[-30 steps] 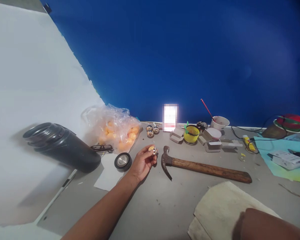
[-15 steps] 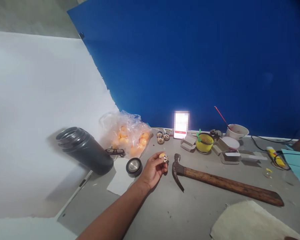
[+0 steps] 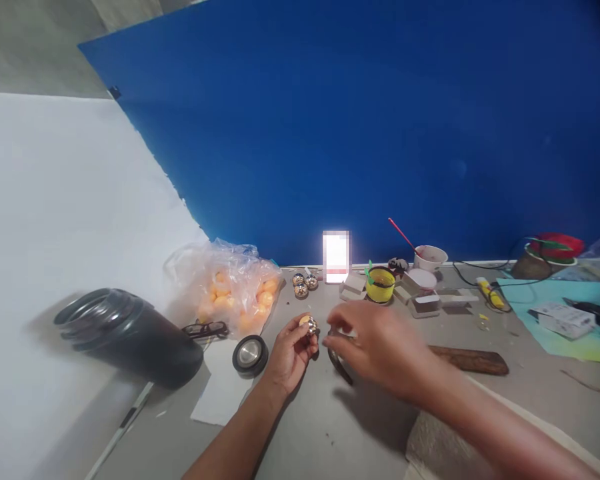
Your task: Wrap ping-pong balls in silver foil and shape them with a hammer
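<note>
Near the middle of the table my left hand is closed, pinching a small orange ball partly covered with shiny gold-toned pieces. My right hand hovers just to the right, above the hammer, slightly blurred. Its thumb and index finger are curved and apart, and I see nothing between them but the hammer behind. The hammer's wooden handle and dark claw show past the hand; the rest of it is covered. Behind my left hand sit several shiny balls in a cluster.
A clear plastic bag of orange balls, eyeglasses, a dark bottle and its lid stand left. Behind are a lit phone, a yellow tub, small open boxes and a white cup. A cloth lies front right.
My right hand has come in from the right and is over the hammer. My left hand still holds the ball. The view has turned toward the right.
</note>
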Motion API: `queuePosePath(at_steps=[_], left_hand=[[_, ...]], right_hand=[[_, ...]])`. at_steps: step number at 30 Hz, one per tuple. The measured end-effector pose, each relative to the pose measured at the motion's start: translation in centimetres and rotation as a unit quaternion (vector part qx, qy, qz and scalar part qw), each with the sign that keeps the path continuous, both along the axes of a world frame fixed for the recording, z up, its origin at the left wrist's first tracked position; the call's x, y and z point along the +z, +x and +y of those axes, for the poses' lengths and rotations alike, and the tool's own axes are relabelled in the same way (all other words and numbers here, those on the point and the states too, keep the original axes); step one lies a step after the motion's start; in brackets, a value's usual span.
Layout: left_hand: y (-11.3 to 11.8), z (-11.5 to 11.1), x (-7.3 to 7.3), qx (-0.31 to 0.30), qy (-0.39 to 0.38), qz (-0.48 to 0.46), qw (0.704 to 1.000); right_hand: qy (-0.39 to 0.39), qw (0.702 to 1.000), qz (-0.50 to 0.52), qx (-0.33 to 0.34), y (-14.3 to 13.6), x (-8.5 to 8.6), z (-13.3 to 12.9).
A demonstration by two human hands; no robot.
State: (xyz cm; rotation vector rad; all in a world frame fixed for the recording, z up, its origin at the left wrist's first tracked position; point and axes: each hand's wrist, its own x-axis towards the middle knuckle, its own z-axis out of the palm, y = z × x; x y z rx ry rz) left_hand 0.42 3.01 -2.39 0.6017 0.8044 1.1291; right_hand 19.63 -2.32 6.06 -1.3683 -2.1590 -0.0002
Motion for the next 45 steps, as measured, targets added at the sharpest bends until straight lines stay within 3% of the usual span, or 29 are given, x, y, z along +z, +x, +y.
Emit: queuePosePath(at_steps=[4, 7, 10, 17, 23, 29, 35, 41, 45], left_hand=[[0.0, 0.1, 0.1, -0.005, -0.025, -0.007, 1.0], [0.1, 0.1, 0.3, 0.008, -0.027, -0.001, 1.0], [0.2, 0.0, 0.5, 0.022, 0.0, 0.016, 1.0], [-0.1, 0.2, 0.8, 0.028, -0.015, -0.018, 0.999], [-0.4, 0.2, 1.2, 0.018, -0.018, -0.034, 0.999], [-0.6, 0.2, 0.8, -0.004, -0.037, -0.036, 0.999], [-0.4, 0.1, 0.7, -0.019, -0.044, -0.042, 0.998], [-0.1, -0.1, 0.7, -0.004, -0.036, -0.029, 0.999], [0.3, -0.3, 0.9, -0.02, -0.022, -0.021, 0.999]], right_hand=[[-0.117, 0.987, -0.075, -0.08, 0.7, -3.0, 0.7], [-0.166, 0.979, -0.091, -0.078, 1.5, -5.3, 1.3], [-0.193, 0.976, -0.08, -0.062, 1.9, -6.3, 1.6], [-0.228, 0.964, -0.124, -0.053, 1.7, -6.2, 1.7], [-0.159, 0.97, -0.171, -0.066, 1.2, -6.4, 1.1], [-0.17, 0.975, -0.11, -0.089, 1.4, -4.4, -0.1], [-0.114, 0.974, -0.159, -0.113, 2.3, -3.3, -0.5], [0.006, 0.997, -0.077, -0.021, 2.0, -3.3, -1.4], [0.019, 0.997, -0.064, 0.033, 1.5, -3.5, -1.7]])
